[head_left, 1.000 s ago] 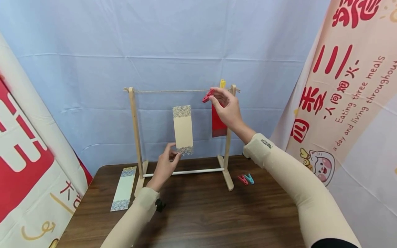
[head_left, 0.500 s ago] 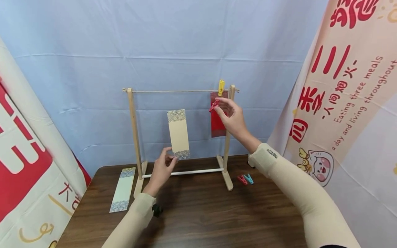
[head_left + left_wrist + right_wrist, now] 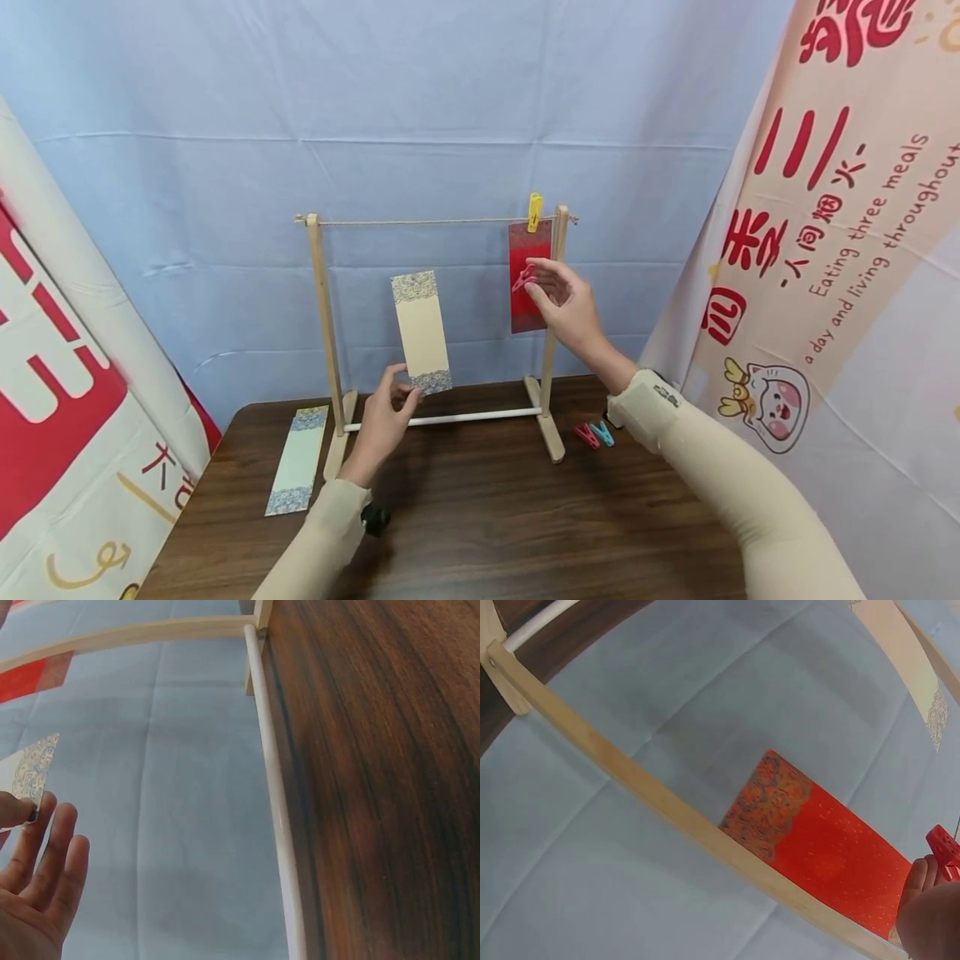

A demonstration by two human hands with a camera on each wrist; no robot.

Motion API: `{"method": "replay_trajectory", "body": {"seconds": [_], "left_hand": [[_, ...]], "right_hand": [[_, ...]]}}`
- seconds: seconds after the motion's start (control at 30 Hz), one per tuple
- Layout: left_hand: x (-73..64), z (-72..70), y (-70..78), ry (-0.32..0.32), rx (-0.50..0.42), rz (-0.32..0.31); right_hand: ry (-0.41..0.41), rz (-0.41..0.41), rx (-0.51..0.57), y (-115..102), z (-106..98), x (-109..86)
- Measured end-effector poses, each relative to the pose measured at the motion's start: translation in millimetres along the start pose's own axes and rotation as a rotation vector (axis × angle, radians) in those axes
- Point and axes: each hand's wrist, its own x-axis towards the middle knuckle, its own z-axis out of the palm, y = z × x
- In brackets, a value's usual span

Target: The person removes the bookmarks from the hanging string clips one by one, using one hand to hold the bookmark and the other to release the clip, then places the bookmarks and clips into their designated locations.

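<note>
In the head view, my left hand (image 3: 385,422) pinches the bottom edge of a cream paper strip (image 3: 422,332) with lace-patterned ends. The strip stands up tilted, its top below the string (image 3: 420,222). The left wrist view shows the thumb and fingers at its patterned corner (image 3: 34,766). My right hand (image 3: 570,307) pinches a red clothespin (image 3: 522,277) between thumb and fingertips. Behind that hand, a red paper strip (image 3: 530,250) hangs from the string under a yellow clothespin (image 3: 535,212). The right wrist view has the red clothespin (image 3: 945,851) at its right edge.
A wooden rack (image 3: 322,308) with a white lower bar (image 3: 480,416) stands at the back of the brown table (image 3: 495,517). A pale strip with blue patterned ends (image 3: 297,458) lies at left. A red clothespin (image 3: 587,436) and a blue clothespin (image 3: 602,433) lie at right.
My left hand has moved down and left with the cream strip, away from the string. My right hand has come down from string height with the red clothespin, uncovering the yellow clothespin.
</note>
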Motion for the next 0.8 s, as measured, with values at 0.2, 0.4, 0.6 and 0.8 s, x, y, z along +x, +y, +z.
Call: {"method": "replay_trajectory", "body": {"seconds": [0.2, 0.4, 0.6, 0.8], "left_hand": [[-4.7, -2.0, -4.8, -0.001, -0.008, -0.011], [-9.9, -2.8, -8.6, -0.006, -0.013, -0.019], [-14.5, -4.4, -11.9, -0.002, 0.0, -0.016], [-20.0, -6.6, -17.8, 0.006, 0.0, -0.022]], "right_hand": [[-0.006, 0.009, 0.012, 5, 1, -10.0], [0.007, 0.01, 0.001, 11, 1, -21.2], [0.015, 0.033, -0.012, 16, -2, -34.7], [-0.01, 0.058, -0.035, 21, -1, -45.5]]}}
